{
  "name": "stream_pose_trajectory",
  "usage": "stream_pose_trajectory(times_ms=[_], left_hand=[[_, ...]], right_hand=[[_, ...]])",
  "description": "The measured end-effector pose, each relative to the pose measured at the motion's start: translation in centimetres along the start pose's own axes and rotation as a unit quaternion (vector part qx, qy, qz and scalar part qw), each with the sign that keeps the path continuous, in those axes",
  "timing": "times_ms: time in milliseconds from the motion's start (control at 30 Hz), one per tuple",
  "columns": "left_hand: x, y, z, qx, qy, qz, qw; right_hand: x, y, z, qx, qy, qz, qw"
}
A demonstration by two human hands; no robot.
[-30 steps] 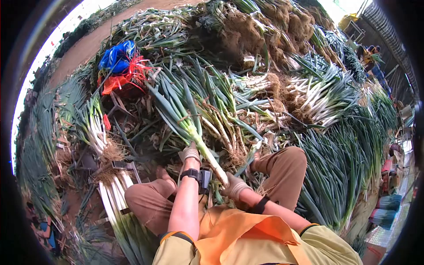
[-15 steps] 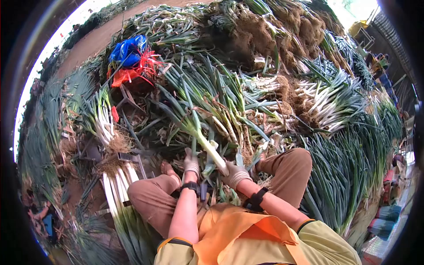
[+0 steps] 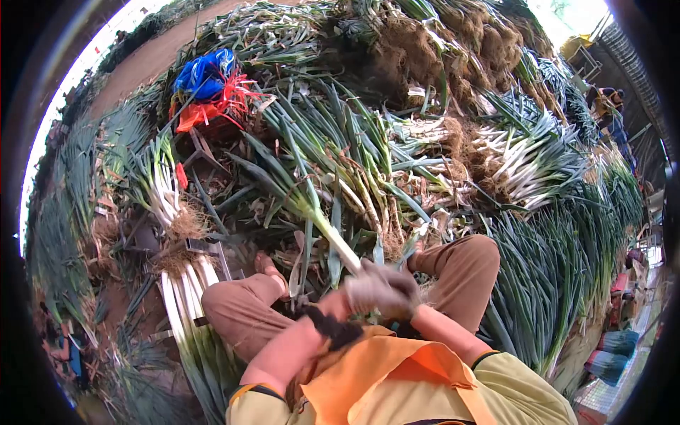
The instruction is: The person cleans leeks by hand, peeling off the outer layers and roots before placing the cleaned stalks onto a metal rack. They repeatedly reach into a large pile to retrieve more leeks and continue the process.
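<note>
Green onion [image 3: 333,241], smooth, white-stalked and flat-leaved, rose from the gloved left hand [image 3: 361,292] and right hand [image 3: 398,287], both clasped round its base.

Both the left hand [image 3: 363,294] and the right hand [image 3: 398,287] wear pale, grey-beige knit gloves [image 3: 382,282], blurred in this view. A black strap [image 3: 331,327] wraps the left wrist. Brown trousers [image 3: 462,265] cover both knees, creased at the bends. Nearest the camera is an orange apron [image 3: 375,375], folded into a loose pleat at its far edge. Beneath it shows a dull yellow short-sleeved shirt [image 3: 528,404], its cuffs edged with a dark band.
</note>
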State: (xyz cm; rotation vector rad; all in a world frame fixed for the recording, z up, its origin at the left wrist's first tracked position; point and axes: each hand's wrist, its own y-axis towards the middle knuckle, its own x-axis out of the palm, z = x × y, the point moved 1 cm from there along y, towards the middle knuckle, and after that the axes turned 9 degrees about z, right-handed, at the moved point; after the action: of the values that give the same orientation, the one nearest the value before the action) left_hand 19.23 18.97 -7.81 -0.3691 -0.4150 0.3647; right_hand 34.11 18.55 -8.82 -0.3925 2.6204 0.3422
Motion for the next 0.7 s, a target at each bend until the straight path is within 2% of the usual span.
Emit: stream_pose_trajectory(times_ms=[100, 133, 167, 200, 233, 267, 300, 333, 367, 400, 433, 467, 500, 533, 567, 600, 667, 700], left_hand=[[-0.7, 0.7, -1.9, 0.044, 0.148, 0.125, 0.980], [-1.1, 0.5, 0.3, 0.115, 0.122, 0.223, 0.960], [-1.5, 0.3, 2.5, 0.185, 0.107, 0.318, 0.924], [-2.8, -0.5, 6.6, 0.233, 0.317, 0.381, 0.836], [-3.3, 0.0, 7.5, 0.088, 0.110, 0.405, 0.904], [-3.7, 0.4, 8.0, -0.063, -0.108, 0.403, 0.907], [-6.4, 3.2, 5.7, -0.045, -0.223, 0.316, 0.921], [-8.5, 6.5, 3.9, -0.021, -0.333, 0.217, 0.917], [-6.9, 6.4, 7.1, -0.052, -0.201, 0.300, 0.931], [-5.4, 5.4, 9.2, -0.026, -0.221, 0.335, 0.916], [-5.7, 6.2, 10.1, -0.009, -0.228, 0.340, 0.912], [-6.5, 6.9, 11.1, 0.010, -0.237, 0.347, 0.907], [-7.5, 7.1, 12.1, 0.029, -0.276, 0.306, 0.911], [-8.3, 7.1, 13.6, 0.064, -0.254, 0.302, 0.917], [-9.6, 7.0, 14.7, 0.069, -0.267, 0.303, 0.912], [-11.2, 7.0, 16.1, 0.076, -0.281, 0.304, 0.907], [-13.4, 6.0, 19.4, 0.103, -0.282, 0.328, 0.896], [-13.8, 5.4, 20.7, 0.112, -0.232, 0.316, 0.913]], right_hand=[[3.7, -0.7, 7.7, 0.131, 0.122, -0.102, 0.978], [1.2, 0.3, 4.3, 0.051, -0.013, -0.153, 0.987], [-1.5, 1.3, 0.4, -0.041, -0.142, -0.186, 0.971], [-3.6, 1.6, -3.8, -0.011, -0.195, -0.217, 0.956], [-4.0, 1.2, -4.4, -0.006, -0.200, -0.234, 0.951], [-4.3, 0.9, -4.9, -0.003, -0.206, -0.253, 0.945], [-5.0, 1.2, -7.0, 0.034, -0.236, -0.299, 0.924], [-4.7, 1.6, -7.4, 0.028, -0.236, -0.297, 0.925], [-4.8, 2.0, -8.0, -0.158, -0.268, -0.188, 0.932], [-4.9, 2.3, -8.5, -0.337, -0.286, -0.072, 0.894], [-5.6, 3.3, -10.1, -0.360, -0.223, -0.094, 0.901], [-6.2, 3.4, -10.7, -0.365, -0.222, -0.090, 0.900], [-6.9, 3.3, -10.9, -0.290, -0.020, -0.183, 0.939], [-7.9, 2.6, -11.1, -0.196, 0.183, -0.270, 0.925], [-9.8, 1.3, -11.4, -0.046, 0.237, -0.317, 0.917], [-12.3, -0.2, -11.5, 0.104, 0.283, -0.358, 0.884], [-17.2, -1.8, -10.8, 0.112, 0.227, -0.343, 0.904], [-18.5, -1.2, -7.2, 0.162, 0.126, -0.382, 0.901]])
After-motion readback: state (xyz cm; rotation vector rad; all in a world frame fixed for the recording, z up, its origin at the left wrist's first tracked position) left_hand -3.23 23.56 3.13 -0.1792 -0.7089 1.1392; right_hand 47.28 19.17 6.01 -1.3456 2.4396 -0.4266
